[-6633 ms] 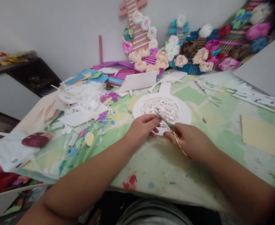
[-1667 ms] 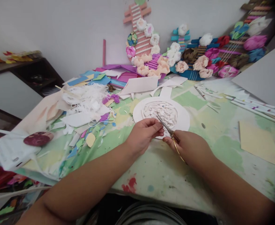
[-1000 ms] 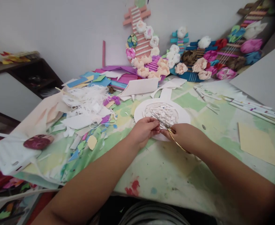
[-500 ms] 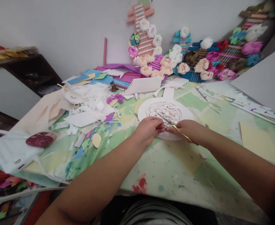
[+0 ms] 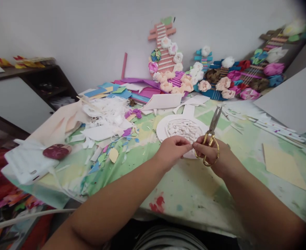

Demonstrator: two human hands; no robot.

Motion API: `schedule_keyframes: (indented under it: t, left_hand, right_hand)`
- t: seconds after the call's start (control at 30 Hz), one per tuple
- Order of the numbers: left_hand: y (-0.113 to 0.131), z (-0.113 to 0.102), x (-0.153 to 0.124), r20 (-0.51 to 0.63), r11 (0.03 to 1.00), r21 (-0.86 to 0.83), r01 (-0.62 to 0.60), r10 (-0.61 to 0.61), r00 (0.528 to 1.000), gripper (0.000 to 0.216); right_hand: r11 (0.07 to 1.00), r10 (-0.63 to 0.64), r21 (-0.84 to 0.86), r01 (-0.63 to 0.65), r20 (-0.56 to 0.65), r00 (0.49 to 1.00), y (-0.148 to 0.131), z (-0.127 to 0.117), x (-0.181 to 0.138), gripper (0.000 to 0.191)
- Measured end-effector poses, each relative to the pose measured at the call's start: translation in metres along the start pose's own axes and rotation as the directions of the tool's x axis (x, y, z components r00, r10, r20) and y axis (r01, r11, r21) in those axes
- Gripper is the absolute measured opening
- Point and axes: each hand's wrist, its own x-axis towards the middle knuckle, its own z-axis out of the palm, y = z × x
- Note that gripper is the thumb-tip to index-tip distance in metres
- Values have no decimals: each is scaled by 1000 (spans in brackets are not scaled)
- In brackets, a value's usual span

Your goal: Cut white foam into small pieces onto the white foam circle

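Gold-handled scissors (image 5: pixel 212 133) rest in my right hand (image 5: pixel 215 152), their handles hooked over the fingers and the slightly parted blades pointing up and away. My right thumb and fingertips come together with those of my left hand (image 5: pixel 172 151). The left fingers are pinched closed, and whatever small thing sits between the fingertips is too small to make out. Just beyond both hands lies a white oval cutout (image 5: pixel 161 125) with a neck-like strip at its far side. Short white rolled pieces (image 5: pixel 184 127) fill a ring in its middle, partly hidden by my hands.
Tangled white string (image 5: pixel 108 113) and paper scraps cover the left of the table (image 5: pixel 184 198). A maroon object (image 5: pixel 57 151) lies at far left. Paper-flower guitar shapes (image 5: pixel 165 62) lean on the wall. At right are a yellow sheet (image 5: pixel 284 166) and thin white sticks (image 5: pixel 278 130).
The scissors have swung from lying low over the white pieces to pointing upward in my right hand. My fingertips have come together, and the camera view has tilted up slightly.
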Motion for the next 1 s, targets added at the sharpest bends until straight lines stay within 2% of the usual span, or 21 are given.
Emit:
schedule_keyframes:
  t: [0.07,0.17,0.23,0.3,0.37,0.4,0.47,0.5,0.57,0.63,0.77,0.93,1.0]
  left_hand:
    - [1,0,-2,0,1000,29,5,-5,1000,14]
    - [4,-4,-3,13,974,193,-118,118,993,16]
    - [8,-12,-2,26,917,341,-205,209,978,18]
    - [14,-26,0,-31,846,487,-218,266,964,25]
    - [21,-44,3,-163,718,681,-141,337,927,29]
    - [24,-52,5,-196,637,766,-92,368,909,28]
    - [26,-66,7,-162,450,893,-21,363,918,25]
    - [25,-70,7,-126,356,935,2,326,937,25]
    - [19,-74,8,-77,220,975,23,241,968,27]
    - [9,-71,9,-41,150,989,15,174,984,28]
    - [-7,-58,12,80,87,992,-94,149,986,27]
    - [-13,-53,16,102,76,991,-114,147,984,25]
    - [-13,-55,15,95,85,990,-109,148,984,25]
  right_hand:
    - [1000,3,18,-4,23,1000,2,3,-1,22]
    - [998,-16,65,11,69,998,3,4,-3,20]
    - [998,-43,52,41,43,998,2,1,-2,19]
    - [997,-69,-46,68,-10,998,-1,-3,3,20]
    - [964,-102,-254,81,-70,992,-7,-9,12,21]
    - [919,-126,-387,76,-105,987,-10,-12,18,22]
    - [770,-176,-637,40,-152,973,-15,-16,30,22]
    - [689,-190,-725,14,-162,968,-16,-18,34,22]
    - [573,-188,-819,-29,-165,968,-18,-21,39,25]
    - [532,-168,-845,-49,-163,972,-18,-24,38,30]
    - [571,-148,-818,-63,-179,973,-15,-32,28,34]
    - [776,-74,-628,-58,-182,980,-5,-32,35,31]
    - [817,-34,-571,-81,-187,982,2,-32,43,34]
